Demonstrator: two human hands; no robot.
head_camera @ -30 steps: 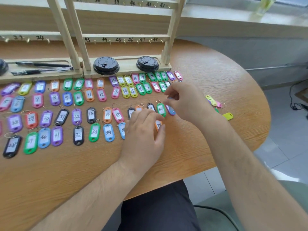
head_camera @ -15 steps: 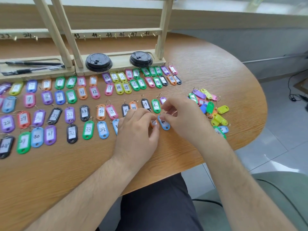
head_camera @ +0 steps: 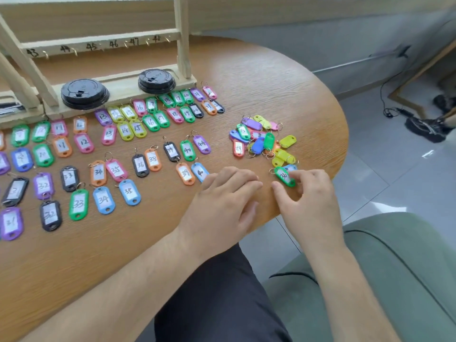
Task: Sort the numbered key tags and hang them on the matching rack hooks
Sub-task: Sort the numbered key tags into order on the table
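Numbered key tags lie in sorted rows (head_camera: 98,174) across the wooden table, left of my hands. A loose pile of mixed tags (head_camera: 261,141) sits near the table's right edge. My right hand (head_camera: 308,198) is at the pile's near end, thumb and fingertips pinched on a green key tag (head_camera: 284,176) that still lies on the table. My left hand (head_camera: 222,201) rests palm-down with fingers bent and nothing in it, just beside a blue tag (head_camera: 199,172) and an orange tag (head_camera: 185,174). The wooden rack (head_camera: 182,45) stands at the back, its hooks (head_camera: 98,45) numbered 43 upward.
Two black cup lids (head_camera: 85,92) (head_camera: 156,81) rest on the rack's base. The rounded table edge (head_camera: 343,149) runs just right of the pile. A green chair (head_camera: 399,267) is under my right arm. Cables lie on the floor (head_camera: 392,109).
My right hand left the blue tag in the row and moved right to the pile, closing on a green tag. My left hand lifted off the orange tag. The view swung right.
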